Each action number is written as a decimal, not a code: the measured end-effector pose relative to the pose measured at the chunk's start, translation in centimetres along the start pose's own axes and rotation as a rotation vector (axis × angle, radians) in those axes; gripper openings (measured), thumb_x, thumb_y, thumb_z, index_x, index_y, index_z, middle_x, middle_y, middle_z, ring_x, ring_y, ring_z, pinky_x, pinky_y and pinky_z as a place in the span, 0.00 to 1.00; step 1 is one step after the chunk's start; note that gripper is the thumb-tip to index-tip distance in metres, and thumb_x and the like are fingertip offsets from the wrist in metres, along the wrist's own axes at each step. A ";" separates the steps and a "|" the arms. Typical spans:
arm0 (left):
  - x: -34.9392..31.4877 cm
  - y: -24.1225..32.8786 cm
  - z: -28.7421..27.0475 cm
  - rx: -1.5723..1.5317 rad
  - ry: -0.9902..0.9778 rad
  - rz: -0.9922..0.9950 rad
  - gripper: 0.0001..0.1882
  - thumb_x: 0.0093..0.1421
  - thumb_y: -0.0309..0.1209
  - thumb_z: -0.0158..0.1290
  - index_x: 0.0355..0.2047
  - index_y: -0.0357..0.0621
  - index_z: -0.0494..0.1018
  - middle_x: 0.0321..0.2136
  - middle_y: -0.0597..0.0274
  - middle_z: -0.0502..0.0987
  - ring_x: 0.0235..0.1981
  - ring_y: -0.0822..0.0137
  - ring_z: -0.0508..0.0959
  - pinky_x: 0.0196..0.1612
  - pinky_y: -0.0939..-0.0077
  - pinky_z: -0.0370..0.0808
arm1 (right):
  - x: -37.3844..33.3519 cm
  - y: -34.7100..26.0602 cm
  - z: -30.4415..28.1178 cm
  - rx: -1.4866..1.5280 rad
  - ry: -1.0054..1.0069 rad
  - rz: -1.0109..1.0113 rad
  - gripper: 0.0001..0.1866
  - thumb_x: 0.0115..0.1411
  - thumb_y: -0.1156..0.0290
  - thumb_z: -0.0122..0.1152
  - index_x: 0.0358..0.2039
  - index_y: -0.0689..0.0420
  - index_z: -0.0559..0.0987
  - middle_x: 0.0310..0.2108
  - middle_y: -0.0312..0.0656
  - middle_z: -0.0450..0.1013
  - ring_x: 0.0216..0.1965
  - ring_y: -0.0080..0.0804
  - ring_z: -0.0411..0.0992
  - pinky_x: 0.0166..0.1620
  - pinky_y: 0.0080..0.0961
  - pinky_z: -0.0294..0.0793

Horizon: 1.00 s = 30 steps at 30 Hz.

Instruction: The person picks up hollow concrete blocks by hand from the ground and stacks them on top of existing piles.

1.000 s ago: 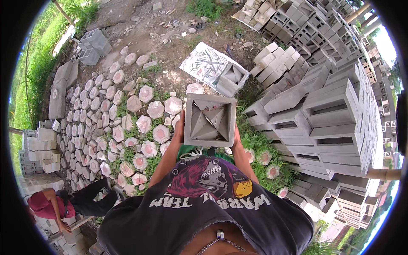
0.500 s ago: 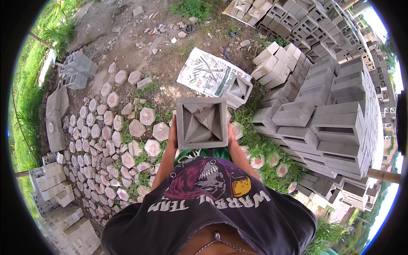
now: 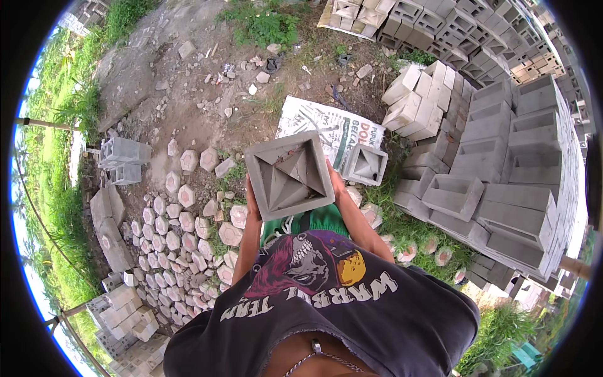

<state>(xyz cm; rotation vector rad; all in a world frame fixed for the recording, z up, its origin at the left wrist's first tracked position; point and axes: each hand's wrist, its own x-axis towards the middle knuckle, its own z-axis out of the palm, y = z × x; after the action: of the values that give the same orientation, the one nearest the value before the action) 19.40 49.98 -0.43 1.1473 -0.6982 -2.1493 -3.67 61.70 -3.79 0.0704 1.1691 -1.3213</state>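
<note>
I hold a square grey concrete block (image 3: 288,174) with a pyramid-shaped hollow in front of my chest, its open face up. My left hand (image 3: 252,196) grips its left side and my right hand (image 3: 335,184) grips its right side. A second block of the same kind (image 3: 365,164) lies on the ground just right of it, on a printed white sack (image 3: 320,125). My dark shirt fills the lower part of the view.
Stacks of grey hollow concrete blocks (image 3: 502,163) rise on the right. Several hexagonal pavers (image 3: 182,220) lie in rows on the ground at the left. More block piles (image 3: 122,157) stand at the left, with bare dirt and rubble ahead.
The view has swung right and forward: the pavers slid left, the sack and second block came closer. The person crouching at lower left is gone from view. I still hold the block.
</note>
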 end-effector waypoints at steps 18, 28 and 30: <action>27.0 12.1 16.4 0.250 -0.447 -0.190 0.31 0.65 0.53 0.32 0.58 0.42 0.60 0.51 0.53 0.69 0.50 0.57 0.72 0.53 0.62 0.70 | 12.0 -17.5 1.6 0.013 0.487 -0.246 0.48 0.55 0.31 0.39 0.46 0.72 0.75 0.45 0.55 0.73 0.48 0.40 0.71 0.53 0.28 0.66; 44.1 12.9 33.7 0.632 -0.908 -0.566 0.35 0.63 0.56 0.31 0.60 0.41 0.58 0.54 0.51 0.67 0.53 0.56 0.70 0.56 0.61 0.68 | 19.3 -21.3 1.5 0.525 0.834 -0.686 0.44 0.61 0.35 0.34 0.54 0.67 0.69 0.49 0.51 0.70 0.48 0.33 0.70 0.51 0.27 0.69; 44.8 11.9 36.1 0.722 -0.970 -0.764 0.35 0.63 0.56 0.31 0.60 0.41 0.58 0.55 0.51 0.67 0.53 0.56 0.70 0.56 0.62 0.68 | 19.4 -20.0 1.1 0.690 0.798 -0.696 0.38 0.64 0.41 0.33 0.59 0.62 0.63 0.54 0.46 0.65 0.52 0.33 0.68 0.56 0.27 0.65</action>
<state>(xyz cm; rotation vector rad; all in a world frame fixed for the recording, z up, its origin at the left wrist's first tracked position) -28.51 16.07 1.07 0.6285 -1.7900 -3.2793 -22.07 40.74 -5.51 0.8135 1.3802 -2.4102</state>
